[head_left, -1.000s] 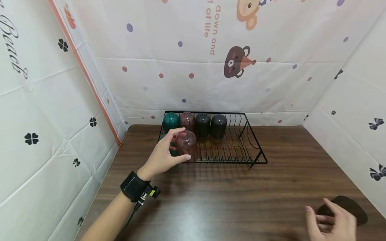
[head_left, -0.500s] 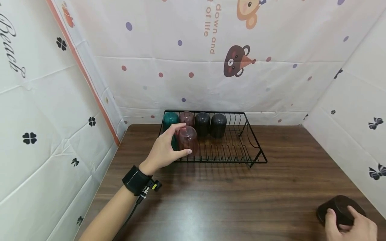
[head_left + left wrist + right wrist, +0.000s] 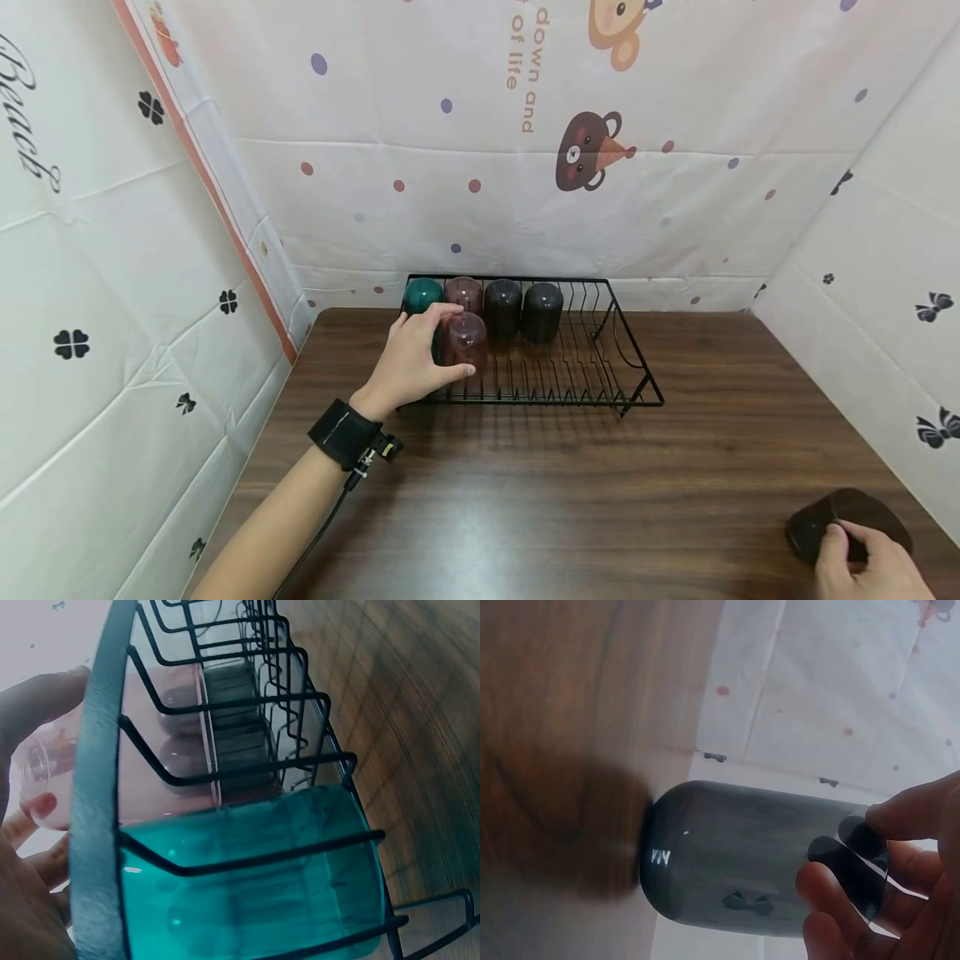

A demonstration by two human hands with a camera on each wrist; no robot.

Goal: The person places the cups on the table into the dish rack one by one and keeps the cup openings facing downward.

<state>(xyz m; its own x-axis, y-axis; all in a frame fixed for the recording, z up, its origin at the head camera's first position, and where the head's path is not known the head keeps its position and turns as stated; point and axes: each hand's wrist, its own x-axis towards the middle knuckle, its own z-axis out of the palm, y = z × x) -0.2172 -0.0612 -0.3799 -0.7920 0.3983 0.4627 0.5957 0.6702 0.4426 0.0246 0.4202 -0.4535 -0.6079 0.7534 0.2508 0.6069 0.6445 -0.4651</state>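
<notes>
My left hand [image 3: 412, 358] holds a pink glass [image 3: 467, 337] upside down in the front row of the black wire dish rack [image 3: 573, 403], thumb in front and fingers behind. Right beside it, a teal glass [image 3: 247, 885] sits in the rack, mostly hidden by the hand in the head view. At the table's right front, my right hand [image 3: 870, 562] pinches a dark grey glass [image 3: 817, 525] near its rim. In the right wrist view this grey glass [image 3: 735, 862] has its rounded base by the tabletop; whether it touches is unclear.
The rack's back row holds a teal glass [image 3: 423, 293], a pinkish glass [image 3: 463, 292] and two dark glasses [image 3: 503, 308], all upside down. Behind the rack hangs a printed white sheet [image 3: 360, 208]. Wood tabletop [image 3: 570, 492] spreads in front.
My left hand has moved the pink glass back and down into the rack's front row. The right hand has come to the dark grey glass and now pinches it.
</notes>
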